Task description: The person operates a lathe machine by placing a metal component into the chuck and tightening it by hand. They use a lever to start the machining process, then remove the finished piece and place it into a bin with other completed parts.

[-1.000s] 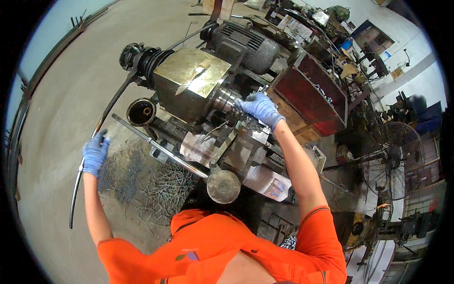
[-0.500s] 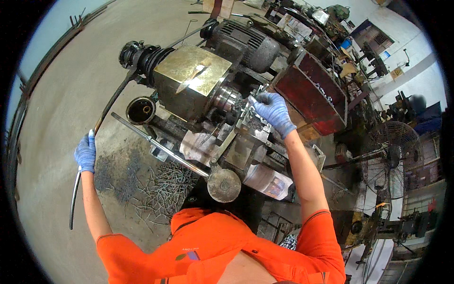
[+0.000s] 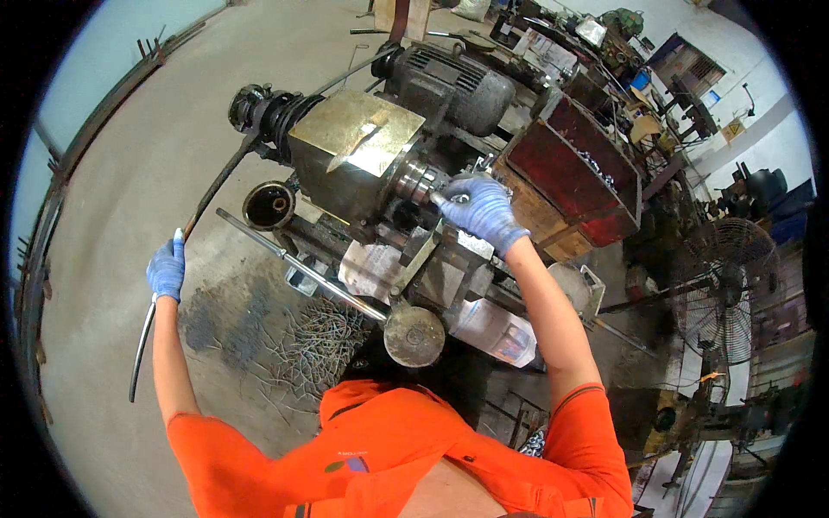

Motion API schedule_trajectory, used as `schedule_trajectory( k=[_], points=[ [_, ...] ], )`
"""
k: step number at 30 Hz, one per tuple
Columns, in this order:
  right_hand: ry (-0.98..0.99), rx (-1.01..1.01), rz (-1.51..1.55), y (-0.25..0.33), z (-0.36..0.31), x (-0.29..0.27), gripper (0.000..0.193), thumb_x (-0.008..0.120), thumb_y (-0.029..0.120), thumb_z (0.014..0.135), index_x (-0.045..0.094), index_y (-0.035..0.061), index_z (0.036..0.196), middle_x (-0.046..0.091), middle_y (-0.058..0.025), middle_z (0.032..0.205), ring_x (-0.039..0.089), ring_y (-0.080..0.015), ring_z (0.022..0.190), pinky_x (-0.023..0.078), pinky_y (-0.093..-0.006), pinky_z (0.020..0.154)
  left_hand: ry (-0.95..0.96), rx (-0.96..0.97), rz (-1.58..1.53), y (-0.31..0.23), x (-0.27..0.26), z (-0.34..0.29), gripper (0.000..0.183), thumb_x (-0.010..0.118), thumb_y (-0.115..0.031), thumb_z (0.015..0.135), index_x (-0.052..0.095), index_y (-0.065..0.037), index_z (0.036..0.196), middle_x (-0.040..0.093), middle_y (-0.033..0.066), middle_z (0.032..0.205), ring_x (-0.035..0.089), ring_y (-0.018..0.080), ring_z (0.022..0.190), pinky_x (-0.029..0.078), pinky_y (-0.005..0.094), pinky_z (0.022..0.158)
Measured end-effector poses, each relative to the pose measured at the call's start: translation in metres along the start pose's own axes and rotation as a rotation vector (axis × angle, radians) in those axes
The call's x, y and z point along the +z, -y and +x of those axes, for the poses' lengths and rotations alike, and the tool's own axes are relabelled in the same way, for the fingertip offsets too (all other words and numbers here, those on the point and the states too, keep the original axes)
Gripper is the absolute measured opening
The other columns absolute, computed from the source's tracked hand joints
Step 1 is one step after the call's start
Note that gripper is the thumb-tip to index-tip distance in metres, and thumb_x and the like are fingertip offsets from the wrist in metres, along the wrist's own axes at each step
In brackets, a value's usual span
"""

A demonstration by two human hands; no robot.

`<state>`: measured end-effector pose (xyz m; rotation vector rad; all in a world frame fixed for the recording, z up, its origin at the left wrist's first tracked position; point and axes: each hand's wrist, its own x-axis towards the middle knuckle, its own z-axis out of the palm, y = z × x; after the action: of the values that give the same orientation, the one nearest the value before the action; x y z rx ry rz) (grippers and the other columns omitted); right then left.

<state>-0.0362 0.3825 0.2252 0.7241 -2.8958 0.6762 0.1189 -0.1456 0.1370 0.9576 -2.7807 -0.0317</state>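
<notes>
My left hand (image 3: 166, 268), in a blue-and-white glove, is closed around a long thin metal bar (image 3: 142, 354). The bar slants up from the lower left to the back end of a lathe's spindle (image 3: 281, 121). Brass-coloured sheet covers the headstock (image 3: 358, 129). At the headstock's right sits the round steel chuck (image 3: 418, 182). My gloved right hand (image 3: 484, 211) is beside the chuck's face, its fingers bent and thumb toward it. Whatever those fingers grip is hidden by the glove and too small to name.
A steel lever bar (image 3: 298, 263) and a round handwheel (image 3: 414, 335) stick out toward me. Short metal rods (image 3: 315, 345) lie heaped on the floor at left. A red bin (image 3: 570, 168) stands right of the lathe, a motor (image 3: 449, 86) behind it, and a fan (image 3: 721, 285) farther right.
My right hand has moved left and slightly down, closer to the chuck's face. My left hand keeps its hold on the bar. The whole view has shifted slightly.
</notes>
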Motion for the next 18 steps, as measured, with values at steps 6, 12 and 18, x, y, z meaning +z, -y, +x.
schedule_trajectory(
  k=[6,12,18],
  points=[
    [0.260,0.064,-0.260,0.017,0.034,0.025,0.058,0.059,0.058,0.069,0.068,0.0033,0.086,0.064,-0.0216,0.088,0.062,-0.0342,0.086,0.047,-0.0390,0.080,0.035,-0.046,-0.112,0.028,0.011,0.025,0.066,0.025,-0.060,0.090,0.066,-0.009,0.080,0.063,0.0202,0.086,0.059,0.0379,0.085,0.044,0.0464,0.075],
    [-0.022,-0.090,-0.278,-0.013,0.033,0.062,0.043,0.063,0.051,0.071,0.067,0.0078,0.076,0.063,-0.0175,0.069,0.062,-0.0329,0.069,0.050,-0.0392,0.068,0.040,-0.105,-0.097,-0.061,-0.015,-0.080,0.063,0.030,-0.060,0.088,0.065,-0.008,0.081,0.063,0.0194,0.085,0.060,0.0379,0.083,0.045,0.0462,0.074],
    [0.064,-0.023,-0.262,-0.008,0.031,0.052,0.042,0.066,0.045,0.069,0.065,0.0054,0.081,0.064,-0.0176,0.074,0.062,-0.0334,0.071,0.050,-0.0392,0.067,0.140,-0.151,-0.106,-0.084,-0.033,-0.097,0.056,0.041,-0.059,0.084,0.062,-0.007,0.083,0.062,0.0209,0.087,0.059,0.0388,0.084,0.044,0.0470,0.072]
  ],
)
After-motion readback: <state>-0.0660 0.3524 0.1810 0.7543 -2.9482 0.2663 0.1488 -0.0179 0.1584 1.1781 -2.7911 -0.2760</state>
